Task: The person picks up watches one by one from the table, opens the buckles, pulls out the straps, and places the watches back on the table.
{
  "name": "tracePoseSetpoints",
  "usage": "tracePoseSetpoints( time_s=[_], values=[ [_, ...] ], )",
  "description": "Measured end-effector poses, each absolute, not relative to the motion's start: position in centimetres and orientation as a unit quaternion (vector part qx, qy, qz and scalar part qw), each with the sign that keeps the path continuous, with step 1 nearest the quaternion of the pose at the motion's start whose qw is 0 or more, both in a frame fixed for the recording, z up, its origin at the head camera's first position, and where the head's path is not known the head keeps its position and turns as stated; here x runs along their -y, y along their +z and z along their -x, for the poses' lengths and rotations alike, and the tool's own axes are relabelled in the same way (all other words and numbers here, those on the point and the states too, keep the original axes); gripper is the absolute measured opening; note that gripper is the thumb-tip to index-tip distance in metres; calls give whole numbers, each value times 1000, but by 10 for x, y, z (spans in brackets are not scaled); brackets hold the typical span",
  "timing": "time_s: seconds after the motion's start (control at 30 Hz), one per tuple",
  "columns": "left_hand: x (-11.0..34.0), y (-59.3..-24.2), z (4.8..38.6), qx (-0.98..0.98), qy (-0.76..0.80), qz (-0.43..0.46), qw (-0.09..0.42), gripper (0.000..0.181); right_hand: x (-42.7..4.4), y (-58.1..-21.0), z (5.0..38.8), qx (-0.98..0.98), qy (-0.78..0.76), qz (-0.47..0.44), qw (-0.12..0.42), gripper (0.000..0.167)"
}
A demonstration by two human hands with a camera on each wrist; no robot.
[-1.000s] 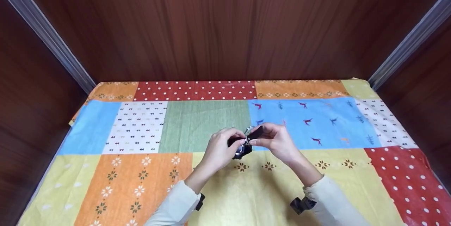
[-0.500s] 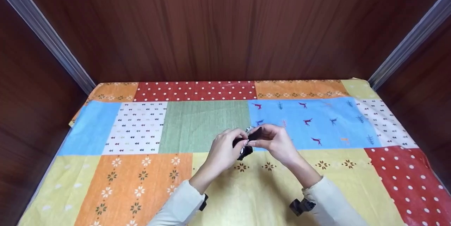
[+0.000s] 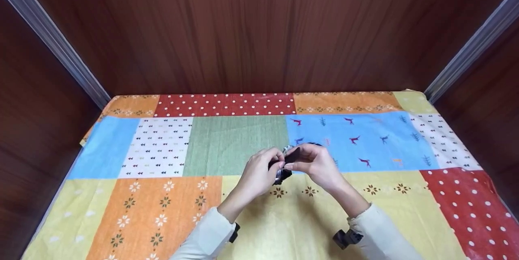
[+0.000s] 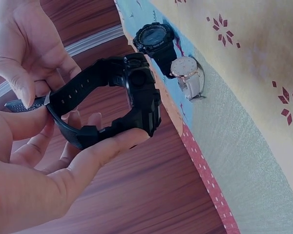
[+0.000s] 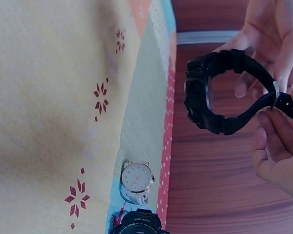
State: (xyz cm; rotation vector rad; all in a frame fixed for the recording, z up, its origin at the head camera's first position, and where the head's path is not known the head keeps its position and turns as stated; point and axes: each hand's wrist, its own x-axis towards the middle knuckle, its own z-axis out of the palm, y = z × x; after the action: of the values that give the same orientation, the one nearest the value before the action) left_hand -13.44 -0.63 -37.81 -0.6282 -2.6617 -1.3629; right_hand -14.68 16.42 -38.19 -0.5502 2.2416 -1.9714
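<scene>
A black sports watch (image 4: 141, 92), its strap looped into a ring through the buckle (image 5: 276, 88), is held up between both hands. My left hand (image 3: 259, 168) grips the strap by the buckle, one finger lying along the case in the left wrist view. With its thumb and fingers my right hand (image 3: 320, 164) pinches the strap's free end (image 4: 24, 104), which sticks out past the buckle. From the head, the hands cover most of the watch. On the cloth beyond lie a white-strapped watch (image 5: 136, 176) with a pale round dial and a second black watch (image 4: 155, 39).
A patchwork-patterned cloth (image 3: 162, 211) covers the table. Dark wood panels (image 3: 259, 29) with grey metal corner strips (image 3: 61, 37) stand at the back and sides. Each wrist wears a small black camera (image 3: 346, 237).
My left hand has shifted slightly right, closer to the right hand, and the held watch has turned so less of its silvery part shows. The right hand has barely moved.
</scene>
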Motion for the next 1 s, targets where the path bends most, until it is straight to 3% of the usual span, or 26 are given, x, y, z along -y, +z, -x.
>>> tracePoseSetpoints(
  time_s=[1.0],
  values=[
    [6, -380, 133, 853, -483, 199, 5, 5, -168, -379, 146, -741, -644, 181, 55, 27]
  ],
)
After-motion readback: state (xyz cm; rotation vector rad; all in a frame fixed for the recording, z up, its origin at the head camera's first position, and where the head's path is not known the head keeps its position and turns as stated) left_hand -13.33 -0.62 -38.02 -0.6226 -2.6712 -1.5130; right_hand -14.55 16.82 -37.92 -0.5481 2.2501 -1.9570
